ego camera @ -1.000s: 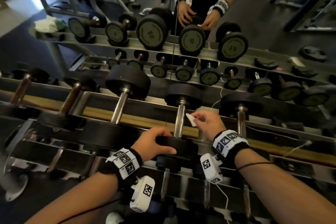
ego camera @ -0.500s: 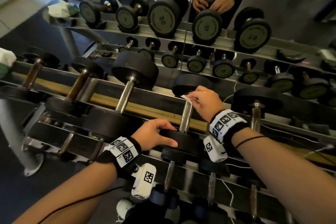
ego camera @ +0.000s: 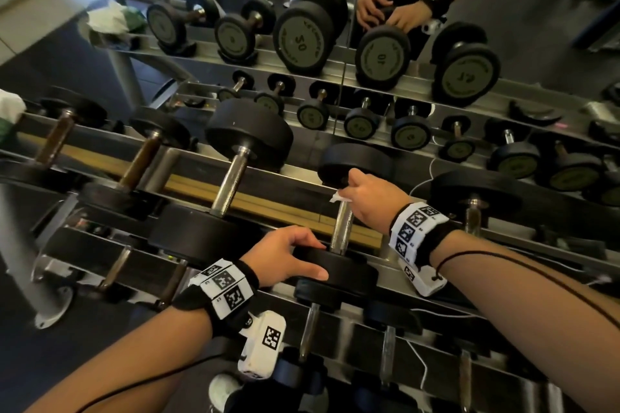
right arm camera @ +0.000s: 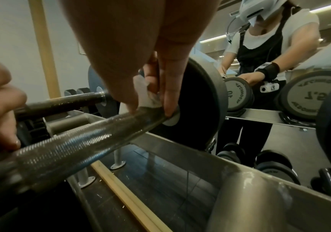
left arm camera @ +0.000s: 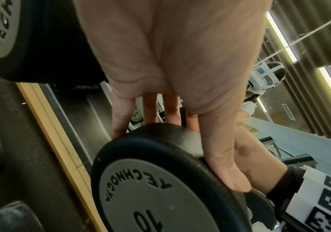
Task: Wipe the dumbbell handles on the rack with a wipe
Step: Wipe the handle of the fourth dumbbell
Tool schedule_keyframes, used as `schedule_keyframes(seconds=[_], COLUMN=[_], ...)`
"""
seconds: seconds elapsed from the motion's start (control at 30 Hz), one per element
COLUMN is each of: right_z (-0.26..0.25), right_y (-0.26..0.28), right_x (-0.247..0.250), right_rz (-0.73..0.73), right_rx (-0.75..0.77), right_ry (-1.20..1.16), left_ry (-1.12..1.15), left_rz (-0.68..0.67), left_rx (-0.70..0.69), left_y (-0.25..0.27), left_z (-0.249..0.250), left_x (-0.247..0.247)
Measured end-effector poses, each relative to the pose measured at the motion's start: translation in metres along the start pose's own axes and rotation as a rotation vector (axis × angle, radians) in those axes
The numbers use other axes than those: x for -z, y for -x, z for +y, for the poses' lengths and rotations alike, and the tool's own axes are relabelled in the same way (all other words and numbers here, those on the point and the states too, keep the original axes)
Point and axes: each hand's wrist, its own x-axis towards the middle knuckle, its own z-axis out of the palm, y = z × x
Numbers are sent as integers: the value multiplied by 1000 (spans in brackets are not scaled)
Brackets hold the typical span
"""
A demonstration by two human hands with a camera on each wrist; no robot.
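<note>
My L hand (ego camera: 285, 258) grips the 10 dumbbell's near head (ego camera: 339, 270) w/ curled fingers, R hand (ego camera: 372, 198) pinches the wipe (ego camera: 337, 197) onto its handle (ego camera: 342, 228).

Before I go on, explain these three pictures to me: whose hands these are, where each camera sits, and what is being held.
No machine here: a person works with bare hands, wearing one camera on the head and one on each wrist. The head view looks down on a dumbbell rack before a mirror. The left hand grips the near weight head, marked 10, of one dumbbell. The right hand presses a small white wipe round the far end of that dumbbell's metal handle, beside the far weight head. Each wrist view looks along its own hand's fingers. More dumbbells lie on either side.
</note>
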Motion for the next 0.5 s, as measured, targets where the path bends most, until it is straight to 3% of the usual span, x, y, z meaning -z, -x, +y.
schedule_keyframes(seconds=[0.27,0.4,0.5], right_z=[4,0,-3], right_y=[0,15,22], right_x=[0,-15,-19], right_rz=[-137,-100,-152], right_rx=[-40,69,98], right_ry=[-153,-273,-331], left_ry=[-7,3,16], left_rz=[-1,7,6], left_rx=[-6,-12,-9], left_y=[0,1,1], left_z=[-1,-2,-4], left_x=[1,0,0])
